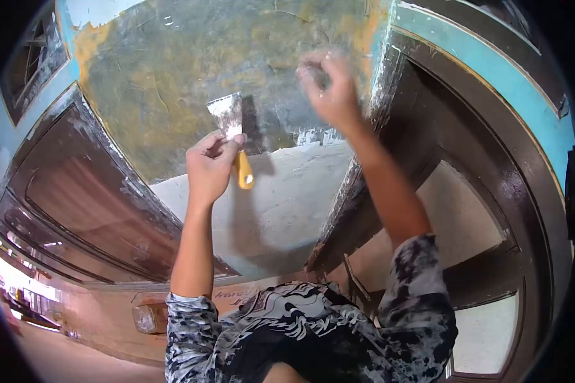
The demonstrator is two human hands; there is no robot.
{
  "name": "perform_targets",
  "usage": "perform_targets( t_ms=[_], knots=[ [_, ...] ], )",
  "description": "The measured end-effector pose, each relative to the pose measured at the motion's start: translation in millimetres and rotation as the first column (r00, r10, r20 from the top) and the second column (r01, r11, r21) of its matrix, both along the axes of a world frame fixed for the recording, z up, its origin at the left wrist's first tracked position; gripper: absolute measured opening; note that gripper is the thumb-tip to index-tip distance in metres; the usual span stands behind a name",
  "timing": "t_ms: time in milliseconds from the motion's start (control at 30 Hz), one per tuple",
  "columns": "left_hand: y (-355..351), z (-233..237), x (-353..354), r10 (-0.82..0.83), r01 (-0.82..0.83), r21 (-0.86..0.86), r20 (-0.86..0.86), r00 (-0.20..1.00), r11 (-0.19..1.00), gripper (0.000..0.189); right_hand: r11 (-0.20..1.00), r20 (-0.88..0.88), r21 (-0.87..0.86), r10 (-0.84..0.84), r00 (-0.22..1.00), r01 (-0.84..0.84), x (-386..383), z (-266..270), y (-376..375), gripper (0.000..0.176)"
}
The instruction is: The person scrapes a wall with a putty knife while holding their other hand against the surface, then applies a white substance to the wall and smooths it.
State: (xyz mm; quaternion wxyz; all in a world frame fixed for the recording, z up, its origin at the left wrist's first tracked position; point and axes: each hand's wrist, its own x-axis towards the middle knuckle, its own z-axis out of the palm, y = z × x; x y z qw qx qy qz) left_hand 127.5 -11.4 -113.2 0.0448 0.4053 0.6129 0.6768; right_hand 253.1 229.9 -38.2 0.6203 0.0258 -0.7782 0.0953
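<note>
Head view: blurred right hand (333,92); scraper (226,114) partly behind left fingers (211,140)

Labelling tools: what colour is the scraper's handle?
The handle is yellow, seen best in the head view.

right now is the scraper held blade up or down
Blade up: in the left hand, the scraper shows its wide edge on top and yellow handle below.

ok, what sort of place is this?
Probably a building under renovation: patchy green-and-yellow wall with a pale grey lower coat, white-smeared metal scraper with yellow handle, white-smudged dark brown frame.
</note>
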Motion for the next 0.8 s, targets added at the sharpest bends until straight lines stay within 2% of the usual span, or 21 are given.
perform_targets(
  t_ms=[33,100,133,167,200,233,267,300,333,367,400,433,467,500,533,600,633,700,733,800],
  knots=[
    [2.7,1.9,1.7,-0.005,0.005,0.006,0.003,1.000,1.000,0.018,0.942,0.155,-0.273,0.243,0.958,-0.195,7.6,-22.5,-32.0,0.043],
    [13.9,5.0,12.8,-0.109,0.093,0.182,0.079,0.991,0.979,0.020,0.763,0.282,-0.529,0.571,0.771,-0.371,12.9,-70.6,-78.4,0.069],
    [21.7,-1.4,11.4,-0.131,0.113,0.199,0.078,0.988,0.973,0.021,0.679,0.226,-0.577,0.666,0.711,-0.454,7.7,-90.2,-97.7,0.078],
    [28.2,-6.0,9.4,-0.034,0.054,0.162,-0.124,0.992,0.985,0.021,0.584,0.160,-0.619,0.749,0.643,-0.526,3.4,-106.1,-108.6,0.087],
    [33.5,-12.3,14.4,-0.045,0.067,0.157,-0.139,0.989,0.985,0.020,0.645,0.222,-0.647,0.669,0.709,-0.406,5.0,-118.8,-106.9,0.085],
    [36.4,-11.0,22.8,-0.058,0.083,0.155,-0.157,0.986,0.985,0.019,0.653,0.123,-0.612,0.635,0.762,-0.446,-1.4,-129.0,-107.5,0.080],
    [32.2,-9.3,23.0,-0.007,0.027,0.049,-0.367,0.930,0.998,0.018,0.718,0.132,-0.583,0.546,0.828,-0.380,1.6,-136.7,-103.3,0.078],
    [30.1,-7.8,21.2,-0.028,0.047,0.042,-0.366,0.930,0.998,0.018,0.776,0.140,-0.552,0.448,0.883,-0.306,8.9,-142.6,-98.1,0.075],
    [28.2,-6.3,17.6,0.086,-0.017,0.129,-0.547,0.833,0.991,0.020,0.779,0.139,-0.557,0.431,0.892,-0.289,16.3,-146.1,-90.2,0.075],
    [24.2,-3.3,11.8,0.210,-0.062,0.233,-0.689,0.694,0.971,0.024,0.918,0.177,-0.385,0.178,0.968,-0.099,24.2,-150.7,-78.9,0.070],
    [10.8,4.7,-0.1,0.258,-0.155,0.206,-0.773,0.580,0.966,0.034,0.974,0.166,-0.192,-0.087,0.982,0.119,33.5,-154.7,-69.4,0.065],
    [4.2,12.2,-15.0,0.376,-0.217,0.309,-0.816,0.439,0.926,0.033,0.972,0.168,-0.189,-0.105,0.980,0.137,45.4,-158.5,-63.9,0.065],
    [-5.4,26.6,-31.4,0.429,-0.234,0.370,-0.855,0.293,0.899,0.039,0.917,0.286,-0.357,-0.076,0.955,0.180,58.6,-163.3,-60.1,0.059],
    [-9.6,35.2,-47.2,0.482,-0.277,0.418,-0.847,0.226,0.865,0.042,0.830,0.386,-0.506,-0.025,0.922,0.234,69.5,-170.0,-55.2,0.055],
    [-12.1,41.9,-63.9,0.529,-0.317,0.463,-0.833,0.161,0.827,0.045,0.825,0.391,-0.505,-0.042,0.920,0.252,76.0,-180.0,-45.9,0.055],
    [-12.8,50.8,-95.9,0.534,-0.370,0.473,-0.842,0.079,0.800,0.046,0.883,0.309,-0.315,-0.250,0.918,0.347,83.3,-201.8,-22.6,0.050],
    [-12.1,49.2,-113.2,0.519,-0.392,0.458,-0.853,0.058,0.798,0.043,0.879,0.322,-0.310,-0.262,0.910,0.362,87.1,-207.6,-19.4,0.050],
    [-9.2,36.5,-142.8,0.529,-0.381,0.504,-0.847,-0.045,0.775,0.043,0.893,0.221,-0.312,-0.265,0.939,0.325,91.9,-211.2,-11.8,0.052],
    [-7.7,35.2,-142.5,0.537,-0.382,0.508,-0.843,-0.036,0.772,0.043,0.894,0.226,-0.301,-0.270,0.936,0.331,92.7,-210.9,-6.4,0.052],
    [-7.8,35.2,-140.9,0.545,-0.393,0.508,-0.838,-0.023,0.766,0.040,0.861,0.293,-0.178,-0.417,0.860,0.477,97.4,-214.5,-2.8,0.050]
  ],
)
